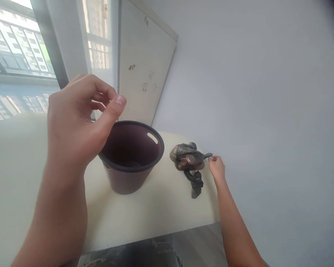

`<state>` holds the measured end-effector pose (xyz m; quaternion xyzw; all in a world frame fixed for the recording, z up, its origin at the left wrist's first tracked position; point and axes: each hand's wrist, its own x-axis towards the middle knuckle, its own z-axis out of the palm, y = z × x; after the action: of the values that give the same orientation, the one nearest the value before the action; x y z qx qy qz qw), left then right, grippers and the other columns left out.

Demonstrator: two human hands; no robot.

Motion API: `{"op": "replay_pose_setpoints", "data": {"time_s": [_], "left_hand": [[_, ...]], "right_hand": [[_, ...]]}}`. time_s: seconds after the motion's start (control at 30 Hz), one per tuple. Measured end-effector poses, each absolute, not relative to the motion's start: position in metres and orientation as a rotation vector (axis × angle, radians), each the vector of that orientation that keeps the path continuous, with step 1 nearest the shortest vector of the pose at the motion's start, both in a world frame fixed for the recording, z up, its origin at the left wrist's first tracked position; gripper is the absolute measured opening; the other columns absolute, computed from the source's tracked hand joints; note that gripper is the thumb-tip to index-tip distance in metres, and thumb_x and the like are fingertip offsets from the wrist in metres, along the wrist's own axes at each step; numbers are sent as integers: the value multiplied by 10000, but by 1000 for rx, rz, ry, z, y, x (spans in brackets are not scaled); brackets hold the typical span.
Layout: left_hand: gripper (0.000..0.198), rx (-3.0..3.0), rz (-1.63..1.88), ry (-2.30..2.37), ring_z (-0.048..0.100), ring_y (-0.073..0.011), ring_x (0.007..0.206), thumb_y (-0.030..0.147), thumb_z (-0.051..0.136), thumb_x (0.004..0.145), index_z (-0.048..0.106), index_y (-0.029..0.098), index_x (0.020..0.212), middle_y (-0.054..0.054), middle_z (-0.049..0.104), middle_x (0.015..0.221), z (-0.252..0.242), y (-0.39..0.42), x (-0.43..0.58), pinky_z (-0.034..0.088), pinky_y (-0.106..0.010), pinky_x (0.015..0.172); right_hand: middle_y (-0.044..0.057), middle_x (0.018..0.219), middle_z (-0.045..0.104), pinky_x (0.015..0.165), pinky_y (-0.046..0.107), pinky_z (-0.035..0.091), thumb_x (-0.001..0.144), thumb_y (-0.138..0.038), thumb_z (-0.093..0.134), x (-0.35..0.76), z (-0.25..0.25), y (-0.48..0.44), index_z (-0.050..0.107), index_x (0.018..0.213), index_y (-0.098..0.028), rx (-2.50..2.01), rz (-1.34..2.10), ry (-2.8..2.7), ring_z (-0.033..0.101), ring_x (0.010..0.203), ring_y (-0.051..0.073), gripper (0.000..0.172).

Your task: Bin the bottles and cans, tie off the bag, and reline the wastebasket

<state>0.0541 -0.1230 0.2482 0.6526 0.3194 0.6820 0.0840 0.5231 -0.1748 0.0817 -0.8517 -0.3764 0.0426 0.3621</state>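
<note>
My left hand [80,111] is raised in front of the bin's left side, fingers curled and thumb tip close to the index fingertip; nothing shows between them. Below and beyond it stands a dark brown plastic bin [128,180], upright, with a black rim and a handle slot. To its right lies a dark, see-through plastic bag [189,157] with something reddish inside. My right hand [217,167] pinches the twisted end of this bag at its right side. A smaller crumpled black plastic bag [196,185] lies just in front of it.
The bin and bags rest on a cream tabletop [156,218], its front edge close to my legs. A plain wall [253,92] borders the right side. Behind the bin stands a white panel [144,55] with worn patches. At left is a window [16,44] with railings outside.
</note>
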Motion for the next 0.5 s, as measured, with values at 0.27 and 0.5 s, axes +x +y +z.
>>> {"op": "replay_pose_setpoints", "data": {"time_s": [0.27, 0.5], "left_hand": [[72, 1964, 1981, 976, 584, -124, 745, 178, 751, 851, 704, 213, 809, 21, 649, 781, 251, -130, 59, 480, -289, 681], [77, 2027, 1870, 1036, 608, -140, 720, 228, 751, 866, 714, 222, 798, 24, 674, 750, 250, -132, 60, 481, -290, 670]], "right_hand": [[75, 915, 758, 742, 371, 476, 767, -498, 650, 482, 44, -248, 716, 942, -228, -2353, 419, -1464, 662, 771, 263, 328], [24, 744, 685, 633, 319, 490, 844, -472, 712, 439, 115, -264, 692, 785, -211, -1867, 816, -1572, 620, 694, 222, 268]]}}
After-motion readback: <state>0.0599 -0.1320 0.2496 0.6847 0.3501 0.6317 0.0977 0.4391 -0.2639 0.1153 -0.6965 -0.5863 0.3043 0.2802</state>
